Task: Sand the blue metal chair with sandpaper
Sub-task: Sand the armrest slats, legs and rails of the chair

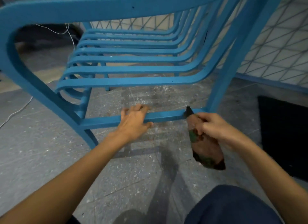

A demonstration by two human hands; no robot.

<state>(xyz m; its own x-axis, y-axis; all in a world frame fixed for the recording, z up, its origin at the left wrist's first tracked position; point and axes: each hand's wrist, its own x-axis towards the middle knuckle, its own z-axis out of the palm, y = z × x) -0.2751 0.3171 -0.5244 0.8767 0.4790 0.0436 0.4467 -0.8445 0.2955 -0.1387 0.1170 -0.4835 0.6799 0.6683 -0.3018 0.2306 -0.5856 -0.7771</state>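
The blue metal chair [126,68] fills the upper half of the view, with slatted seat and curved arm frame. Its low crossbar [166,115] runs between two legs near the floor. My left hand [135,120] grips this crossbar at its middle, fingers curled over the top. My right hand [215,126] holds a folded brown sheet of sandpaper [205,145] with green marks. The sandpaper's dark upper tip touches the crossbar's right end, close to the right leg [221,92].
Grey speckled concrete floor [50,153] lies under the chair. A white cable [16,112] trails at the left. A wire-mesh panel [281,45] with a blue base stands at the right, and a black mat [283,135] lies below it. My dark-trousered knee [233,207] is bottom right.
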